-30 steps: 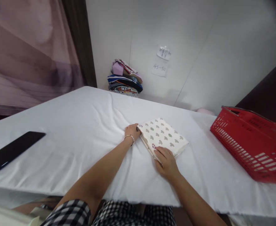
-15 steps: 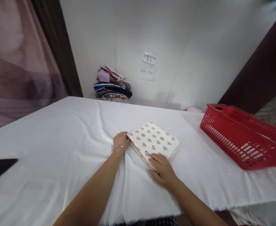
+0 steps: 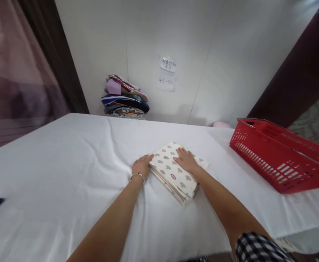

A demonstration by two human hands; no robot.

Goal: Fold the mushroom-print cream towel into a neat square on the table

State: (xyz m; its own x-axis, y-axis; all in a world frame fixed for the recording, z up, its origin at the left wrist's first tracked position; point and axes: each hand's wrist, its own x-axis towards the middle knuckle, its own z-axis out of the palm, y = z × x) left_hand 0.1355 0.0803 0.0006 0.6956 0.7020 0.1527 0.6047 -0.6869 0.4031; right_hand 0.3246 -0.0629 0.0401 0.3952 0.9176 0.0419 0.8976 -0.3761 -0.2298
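pressure belongs flat and even: the right hand (image 3: 186, 160) lies open, palm down, on the folded printed cloth (image 3: 176, 171) mid-table, the left hand (image 3: 141, 166) open against its left edge. best to keep edges aligned, avoid dragging the white sheet (image 3: 67, 163).

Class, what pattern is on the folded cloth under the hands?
Cream folded cloth with small grey shapes, a few green or red; head view.

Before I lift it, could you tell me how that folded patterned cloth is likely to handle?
The folded cloth is probably floppy: soft layers show at its edge. Likely light. It may slide and unfold on the smooth white sheet.
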